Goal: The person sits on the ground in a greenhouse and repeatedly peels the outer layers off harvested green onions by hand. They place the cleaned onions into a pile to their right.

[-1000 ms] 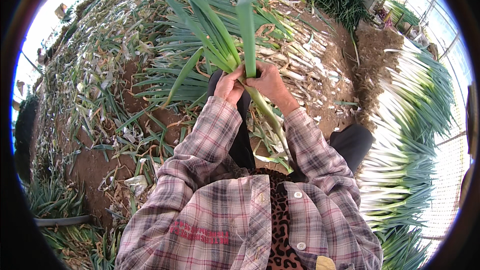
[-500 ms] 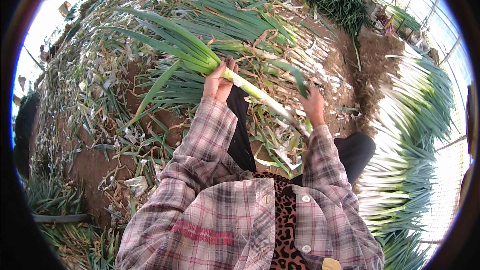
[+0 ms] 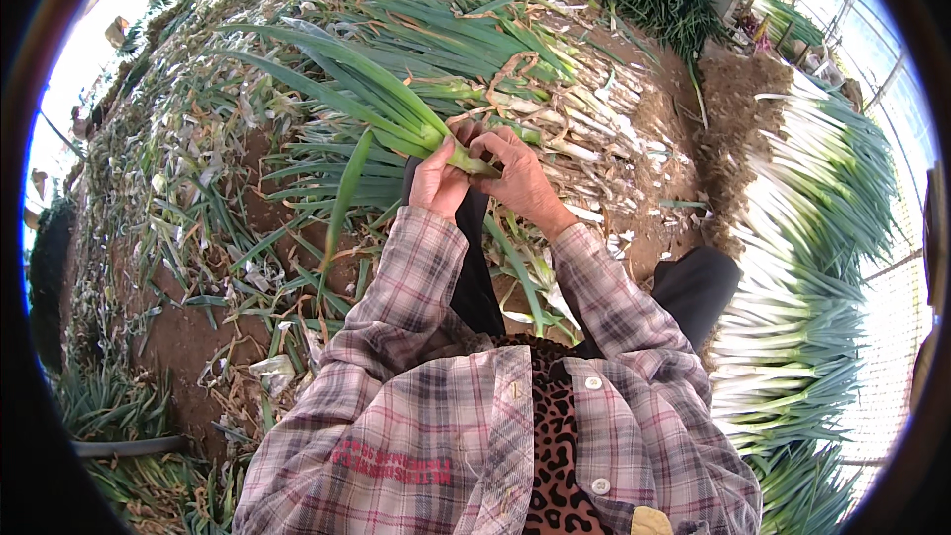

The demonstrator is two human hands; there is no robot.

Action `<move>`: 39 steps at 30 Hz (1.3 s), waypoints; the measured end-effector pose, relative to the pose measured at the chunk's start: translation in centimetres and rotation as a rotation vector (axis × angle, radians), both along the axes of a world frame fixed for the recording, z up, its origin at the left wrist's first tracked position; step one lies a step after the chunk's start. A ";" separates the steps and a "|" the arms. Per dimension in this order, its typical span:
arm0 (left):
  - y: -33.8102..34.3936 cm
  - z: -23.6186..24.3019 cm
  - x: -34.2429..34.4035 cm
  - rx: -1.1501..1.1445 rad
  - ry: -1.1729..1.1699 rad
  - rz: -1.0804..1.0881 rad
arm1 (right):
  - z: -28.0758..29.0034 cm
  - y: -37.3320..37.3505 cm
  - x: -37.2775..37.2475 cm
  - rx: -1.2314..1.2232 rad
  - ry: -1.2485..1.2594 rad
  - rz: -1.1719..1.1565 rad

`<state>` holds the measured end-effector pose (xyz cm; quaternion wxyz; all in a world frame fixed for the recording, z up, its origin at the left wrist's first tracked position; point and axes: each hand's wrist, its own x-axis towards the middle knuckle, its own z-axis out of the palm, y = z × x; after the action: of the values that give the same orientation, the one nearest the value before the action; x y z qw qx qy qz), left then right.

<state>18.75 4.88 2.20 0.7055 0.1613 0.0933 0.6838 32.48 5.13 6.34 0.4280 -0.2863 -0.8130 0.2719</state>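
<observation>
In front of my lap a long green onion (image 3: 401, 119) is held at a tilt, its green leaves fanning out to the upper left. My left hand (image 3: 438, 176) is closed round it where the leaves meet the stalk. Right beside it, my right hand (image 3: 515, 173) pinches at the stalk with bent fingers. Most of the pale lower stalk is hidden by my hands or turned out of sight. Just beyond both hands lies a pile of untrimmed green onions (image 3: 466, 35), with dry brown leaves and soil-stained stalks.
A long row of clean white-stalked green onions (image 3: 783, 307) runs down the right side. Peeled leaf scraps (image 3: 198, 168) litter the soil at left. A dark hose or pipe (image 3: 129, 447) lies at lower left. Another leafy heap (image 3: 659, 10) stands at the far right.
My right hand has moved left from the onion's lower end to beside my left hand, and the strip of green leaf it held is gone from it. The onion's stalk is now mostly out of sight.
</observation>
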 end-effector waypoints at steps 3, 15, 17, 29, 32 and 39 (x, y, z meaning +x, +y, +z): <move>0.2 -0.7 0.1 0.013 0.006 0.016 | -0.9 0.2 0.2 0.006 -0.008 0.006; -0.2 -1.1 -0.1 -0.044 0.043 0.024 | -1.3 -0.4 -0.3 0.005 0.036 -0.021; -0.1 -0.7 0.1 -0.004 0.044 0.010 | -1.3 -0.7 -0.4 -0.056 0.084 -0.064; 0.3 -1.6 -0.9 0.028 0.084 -0.117 | -1.4 0.1 0.0 -0.019 0.169 -0.275; 0.1 -1.4 -0.9 -0.004 0.117 -0.107 | -1.1 0.4 0.4 0.070 0.103 -0.247; 0.5 -1.5 -1.2 -0.046 0.190 0.017 | -0.4 -0.3 0.6 -0.046 0.120 -0.175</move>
<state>17.58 5.39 0.72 0.6912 0.2085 0.1766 0.6690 33.07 4.83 5.96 0.4914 -0.3489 -0.7514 0.2687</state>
